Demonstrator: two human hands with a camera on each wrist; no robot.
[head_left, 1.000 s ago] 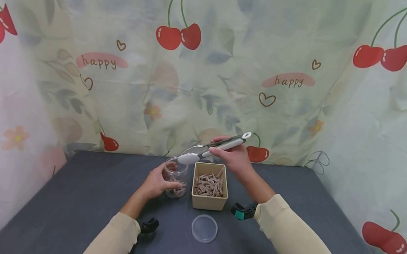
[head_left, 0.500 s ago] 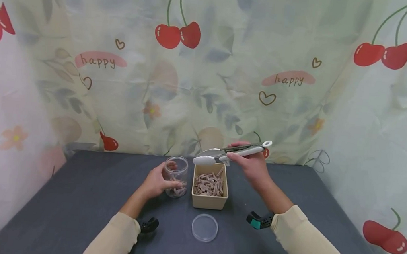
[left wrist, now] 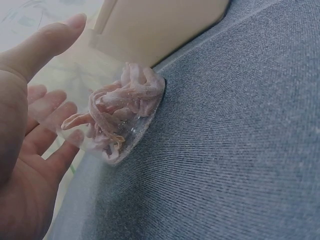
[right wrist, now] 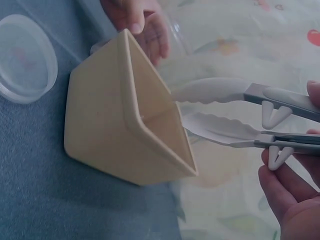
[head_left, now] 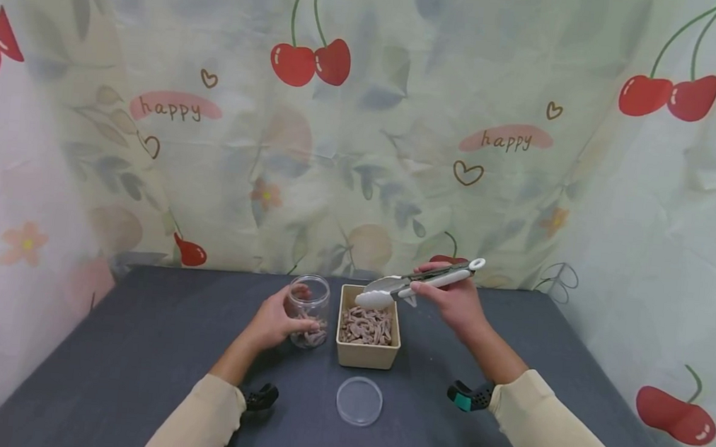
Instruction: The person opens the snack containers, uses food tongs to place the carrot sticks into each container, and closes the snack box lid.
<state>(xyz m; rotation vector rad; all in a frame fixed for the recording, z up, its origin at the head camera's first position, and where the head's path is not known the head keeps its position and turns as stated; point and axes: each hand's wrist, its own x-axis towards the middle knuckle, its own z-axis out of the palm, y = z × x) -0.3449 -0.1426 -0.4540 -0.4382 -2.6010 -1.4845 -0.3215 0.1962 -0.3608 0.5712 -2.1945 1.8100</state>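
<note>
In the head view my left hand (head_left: 275,321) holds a clear, open-topped jar (head_left: 311,297) upright on the table, fingers and thumb wrapped round its side. Pinkish-grey dried strips (left wrist: 117,102) lie at the jar's bottom in the left wrist view. Right of the jar stands a beige rectangular box (head_left: 367,356) with many similar strips (head_left: 367,326) inside. My right hand (head_left: 453,303) grips white-and-grey tongs (head_left: 439,279), whose scalloped tips hang at the box's mouth. The right wrist view shows the tong tips (right wrist: 220,125) apart, with no strip visible between them.
A round translucent lid (head_left: 359,401) lies on the dark table (head_left: 129,360) in front of the box. Behind the table hangs a cherry-patterned curtain (head_left: 362,181), which also runs along both sides.
My right hand has carried the tongs rightward from above the jar, then down to the box's mouth. My left hand and the jar stay in place.
</note>
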